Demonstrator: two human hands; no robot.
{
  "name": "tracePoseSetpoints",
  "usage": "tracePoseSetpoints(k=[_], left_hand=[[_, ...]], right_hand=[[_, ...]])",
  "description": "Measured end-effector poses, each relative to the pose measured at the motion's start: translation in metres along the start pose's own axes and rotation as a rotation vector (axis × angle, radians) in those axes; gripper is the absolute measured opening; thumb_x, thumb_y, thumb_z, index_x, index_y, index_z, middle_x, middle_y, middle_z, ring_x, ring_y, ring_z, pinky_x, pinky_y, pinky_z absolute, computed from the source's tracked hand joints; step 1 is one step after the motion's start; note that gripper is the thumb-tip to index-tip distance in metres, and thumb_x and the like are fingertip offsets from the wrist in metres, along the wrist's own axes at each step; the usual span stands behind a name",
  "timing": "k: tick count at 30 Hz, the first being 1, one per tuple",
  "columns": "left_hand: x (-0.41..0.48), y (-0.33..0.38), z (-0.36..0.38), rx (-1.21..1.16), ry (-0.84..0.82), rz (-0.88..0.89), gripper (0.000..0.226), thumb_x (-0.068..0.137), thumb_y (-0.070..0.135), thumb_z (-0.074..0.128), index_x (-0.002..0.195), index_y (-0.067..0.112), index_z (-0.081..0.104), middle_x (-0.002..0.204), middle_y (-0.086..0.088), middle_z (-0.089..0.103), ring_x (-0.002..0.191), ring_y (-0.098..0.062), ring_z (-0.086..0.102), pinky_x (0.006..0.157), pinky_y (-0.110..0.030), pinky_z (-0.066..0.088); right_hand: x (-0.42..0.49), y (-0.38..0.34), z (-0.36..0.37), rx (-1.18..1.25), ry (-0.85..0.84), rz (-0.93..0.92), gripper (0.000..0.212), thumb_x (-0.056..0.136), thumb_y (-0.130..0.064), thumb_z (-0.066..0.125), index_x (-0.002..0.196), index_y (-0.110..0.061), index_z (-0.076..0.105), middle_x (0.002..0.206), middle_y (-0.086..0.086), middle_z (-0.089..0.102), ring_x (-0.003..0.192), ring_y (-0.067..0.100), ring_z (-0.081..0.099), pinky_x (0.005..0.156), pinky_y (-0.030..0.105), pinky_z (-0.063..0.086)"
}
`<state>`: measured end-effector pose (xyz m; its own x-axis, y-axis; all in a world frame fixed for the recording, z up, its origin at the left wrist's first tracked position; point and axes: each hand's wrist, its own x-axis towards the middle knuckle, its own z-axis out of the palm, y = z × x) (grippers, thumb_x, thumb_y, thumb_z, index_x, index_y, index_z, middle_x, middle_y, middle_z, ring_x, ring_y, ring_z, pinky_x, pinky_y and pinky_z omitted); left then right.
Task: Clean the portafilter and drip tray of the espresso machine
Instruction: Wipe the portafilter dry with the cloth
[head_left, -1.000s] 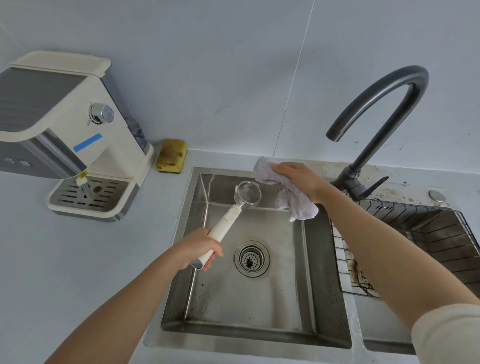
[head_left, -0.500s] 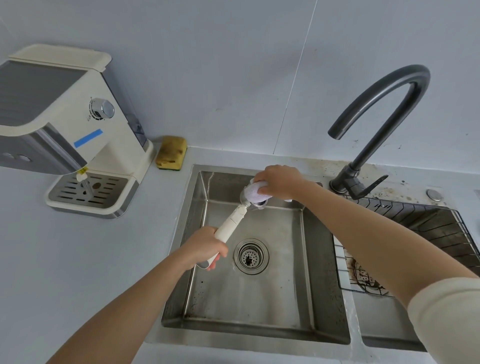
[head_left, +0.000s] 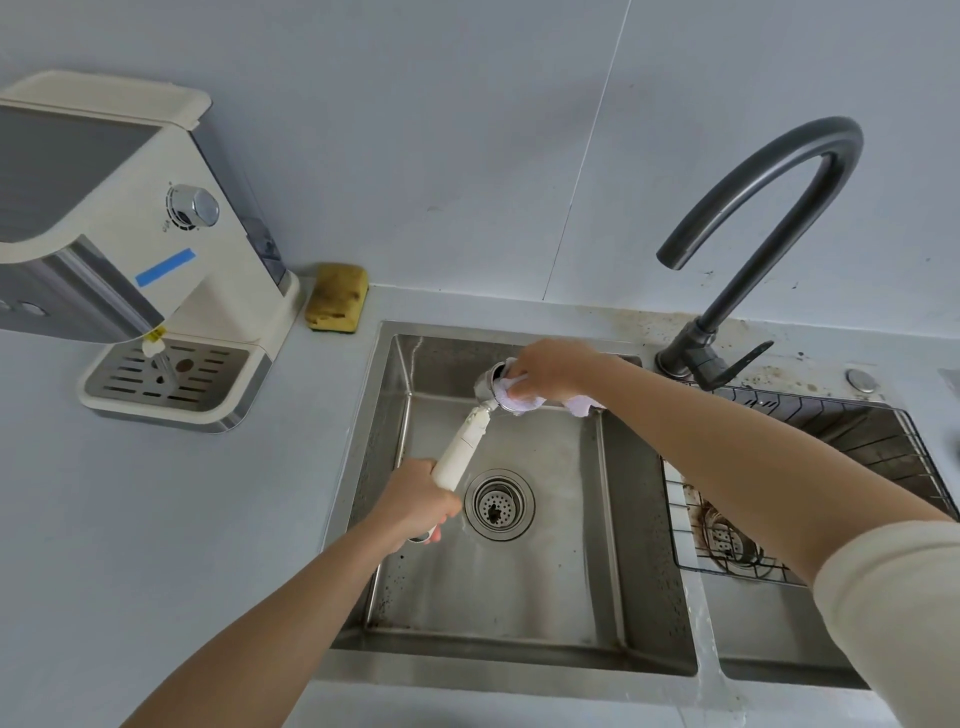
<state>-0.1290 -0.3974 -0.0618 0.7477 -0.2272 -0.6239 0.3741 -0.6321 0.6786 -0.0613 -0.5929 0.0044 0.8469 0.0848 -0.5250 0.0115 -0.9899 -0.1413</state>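
Portafilter, steel with cream plastic handle, hangs over the stainless steel sink. My left hand curls round its handle end, and my right hand bunches a white cloth into the basket. I judge it rigid, head-heavy and slick when wet, so the handle is the hold.
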Motion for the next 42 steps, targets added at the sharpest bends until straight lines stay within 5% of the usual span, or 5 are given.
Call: tracePoseSetpoints(k=[7,15,24,34,42], left_hand=[[0.001,0.0,0.006,0.027,-0.016,0.035,0.02,0.073,-0.003,0.055,0.07,0.013,0.045,0.06,-0.005,0.046,0.034,-0.016,0.043,0.036,-0.021,0.037],[0.001,-0.001,0.015,0.1,0.007,0.02,0.015,0.078,0.001,0.053,0.08,0.013,0.044,0.067,-0.002,0.046,0.038,-0.015,0.047,0.037,-0.021,0.039],[0.004,-0.003,0.024,0.1,0.063,-0.007,0.016,0.079,0.004,0.051,0.092,0.009,0.043,0.071,-0.002,0.048,0.039,-0.015,0.049,0.034,-0.02,0.038],[0.005,-0.008,0.017,0.09,0.076,0.007,0.016,0.077,0.001,0.053,0.087,0.009,0.044,0.069,-0.001,0.046,0.042,-0.016,0.047,0.038,-0.022,0.039],[0.006,-0.002,0.02,-0.147,-0.051,-0.053,0.018,0.073,-0.005,0.056,0.067,0.008,0.045,0.052,-0.005,0.047,0.031,-0.016,0.044,0.038,-0.019,0.037]], right_hand=[[-0.001,-0.004,-0.015,0.22,-0.159,0.151,0.023,0.082,-0.011,0.052,0.061,-0.016,0.044,0.06,-0.004,0.042,0.056,0.013,0.039,0.056,0.021,0.03],[0.01,-0.006,-0.007,0.934,-0.134,0.309,0.023,0.094,-0.024,0.045,0.071,-0.02,0.047,0.077,-0.002,0.049,0.067,0.011,0.047,0.07,0.027,0.045],[0.019,-0.01,0.013,1.546,-0.116,0.521,0.03,0.097,-0.018,0.04,0.073,-0.006,0.054,0.063,0.004,0.054,0.054,0.016,0.047,0.056,0.025,0.044],[0.007,-0.018,0.006,0.34,-0.079,0.114,0.015,0.093,-0.016,0.041,0.086,-0.008,0.05,0.081,0.007,0.048,0.082,0.02,0.042,0.061,0.025,0.031],[-0.005,-0.007,-0.003,0.293,-0.094,0.071,0.022,0.091,-0.025,0.042,0.085,-0.006,0.052,0.074,0.004,0.044,0.07,0.018,0.04,0.062,0.023,0.03]])
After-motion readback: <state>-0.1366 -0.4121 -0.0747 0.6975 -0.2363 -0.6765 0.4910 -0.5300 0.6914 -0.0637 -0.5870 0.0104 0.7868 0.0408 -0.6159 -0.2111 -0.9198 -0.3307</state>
